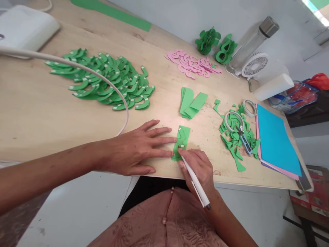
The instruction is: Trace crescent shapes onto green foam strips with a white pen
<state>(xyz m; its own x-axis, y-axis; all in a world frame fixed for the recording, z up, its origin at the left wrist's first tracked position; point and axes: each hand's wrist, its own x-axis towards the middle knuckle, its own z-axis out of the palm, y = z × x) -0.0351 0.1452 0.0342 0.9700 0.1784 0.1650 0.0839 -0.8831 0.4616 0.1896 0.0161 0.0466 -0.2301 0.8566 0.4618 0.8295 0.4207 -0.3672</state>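
Observation:
My left hand (144,147) lies flat near the table's front edge, fingers spread, its fingertips on the left side of a green paper strip (187,133). On that strip sits a curved green cutout with small white patches, and an outline shows around it. A white pen (195,181) is gripped in my right hand (199,166), its tip down at the strip. The fingers partly hide the lower end of the strip. Just beyond lie several blank green strips (192,103), fanned out.
Left stands a pile of curved green cutouts (110,82), crossed by a white cable (102,77). Pink cutouts (192,63) lie at the back. On the right are green scraps (235,137) with snips (244,139) and tape rolls (250,108), blue sheets (277,137), a fan (255,65) and a bottle (250,44).

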